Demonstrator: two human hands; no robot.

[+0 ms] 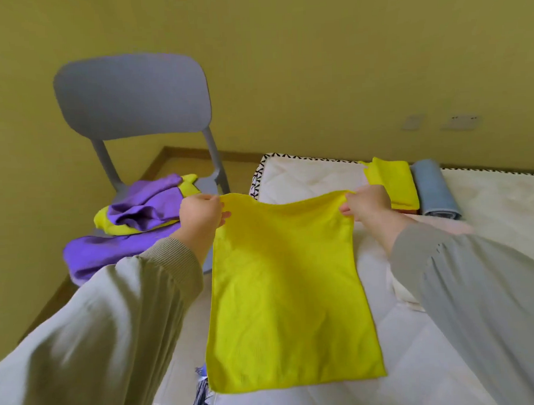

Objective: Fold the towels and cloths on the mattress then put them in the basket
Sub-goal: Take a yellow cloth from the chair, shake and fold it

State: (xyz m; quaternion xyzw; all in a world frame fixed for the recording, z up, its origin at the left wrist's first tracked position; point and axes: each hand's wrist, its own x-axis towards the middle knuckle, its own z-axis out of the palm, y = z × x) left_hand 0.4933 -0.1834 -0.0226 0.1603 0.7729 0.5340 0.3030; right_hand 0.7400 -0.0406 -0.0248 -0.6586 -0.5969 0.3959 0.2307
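Observation:
I hold a yellow cloth [287, 287] spread out in front of me over the white mattress [489, 211]. My left hand [202, 214] pinches its top left corner and my right hand [368, 204] pinches its top right corner. The cloth hangs flat, its lower edge near the mattress surface. A folded yellow cloth [393, 181] lies on top of other folded pieces at the far side of the mattress, with a folded blue towel [435, 192] beside it on the right. No basket is in view.
A grey chair [132, 95] stands left of the mattress, its seat piled with unfolded purple and yellow cloths [138, 220]. The yellow wall runs behind. A strip of wooden floor shows between chair and mattress.

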